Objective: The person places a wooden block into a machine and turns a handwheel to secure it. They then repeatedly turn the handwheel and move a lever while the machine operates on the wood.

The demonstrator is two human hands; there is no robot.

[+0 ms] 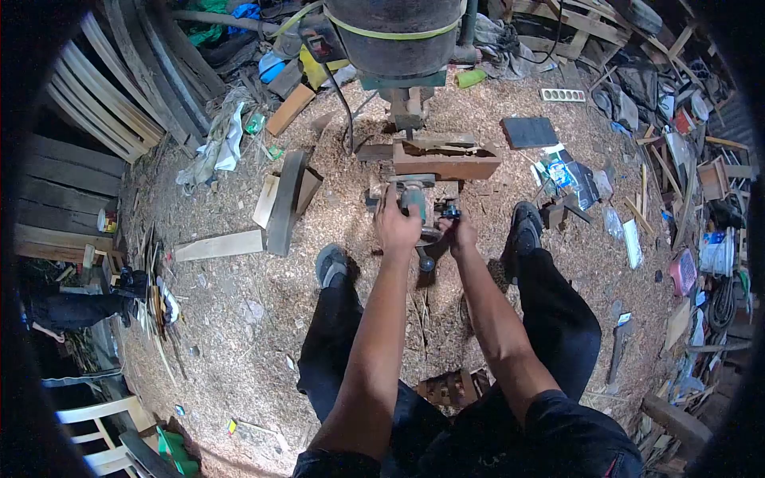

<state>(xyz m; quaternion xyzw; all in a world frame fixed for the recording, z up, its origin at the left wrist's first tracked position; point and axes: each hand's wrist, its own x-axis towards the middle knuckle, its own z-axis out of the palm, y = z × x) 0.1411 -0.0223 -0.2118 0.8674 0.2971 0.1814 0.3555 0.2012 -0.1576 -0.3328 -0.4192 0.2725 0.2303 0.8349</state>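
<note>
In the head view, a large drum-shaped motor housing (394,44) with a yellow-green band hangs over a dark drill-like tool (408,123). Below the tool, a reddish-brown wooden block (450,167) with a rough hollow along its top lies against the machine's clamp. My left hand (397,225) is wrapped round the green metal clamp body (413,201) at the block's near side. Close by on the right, my right hand (462,235) has its fingers closed at a small black knob (449,210). A ball-ended lever (426,262) points down between my forearms.
Wood shavings cover the ground (231,303). Boards (287,203) lie to the left, with curved slats (103,95) stacked behind. On the right are a dark slab (529,132), a power strip (562,95) and scattered scraps. Part of another person (80,309) shows at far left.
</note>
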